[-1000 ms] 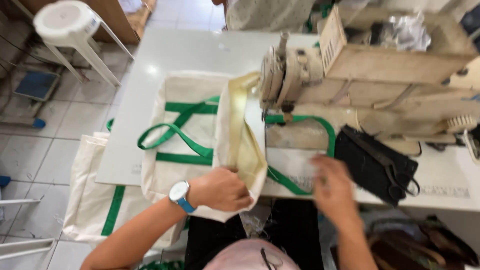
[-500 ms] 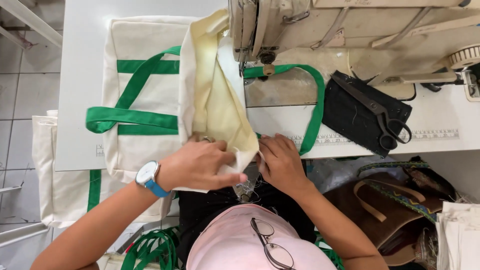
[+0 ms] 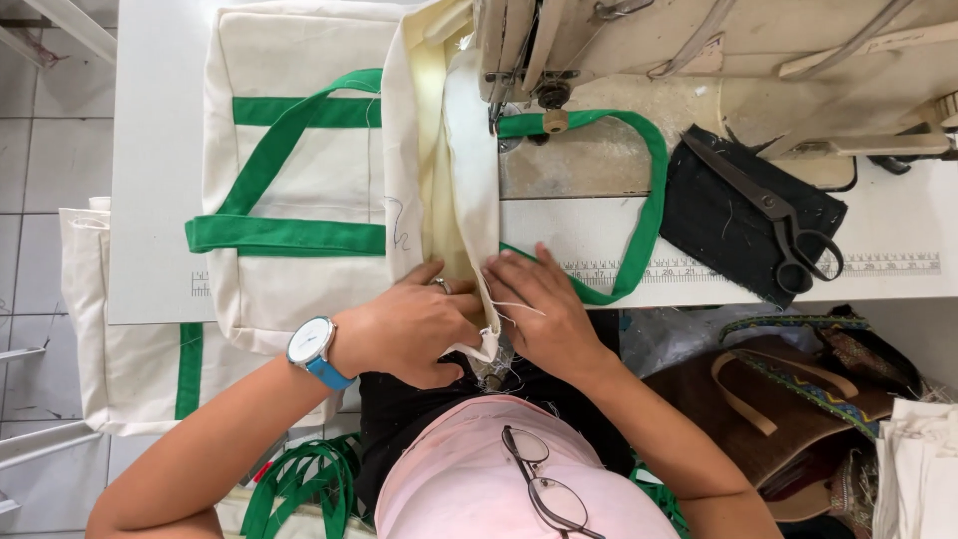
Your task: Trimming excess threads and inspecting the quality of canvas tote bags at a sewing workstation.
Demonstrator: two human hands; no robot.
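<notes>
A cream canvas tote bag [image 3: 299, 170] with green straps [image 3: 284, 235] lies on the white sewing table [image 3: 150, 150]. Its folded edge [image 3: 469, 180] runs up under the needle of a beige sewing machine [image 3: 699, 50]. My left hand [image 3: 414, 324], with a blue-strapped watch on the wrist, pinches the near end of that folded edge at the table's front. My right hand [image 3: 544, 309] presses flat on the same edge from the right, fingers touching the cloth. A green handle loop [image 3: 649, 190] curves across the machine bed.
Black scissors [image 3: 773, 215] rest on a black cloth [image 3: 738, 215] right of the needle. More cream bags [image 3: 120, 339] hang off the table at the left. A brown bag [image 3: 788, 399] sits at lower right. Green straps [image 3: 299, 484] lie on my lap.
The view has dropped lower and come closer to the table. Both hands have drawn together at the near end of the folded edge, which now lies straight under the needle.
</notes>
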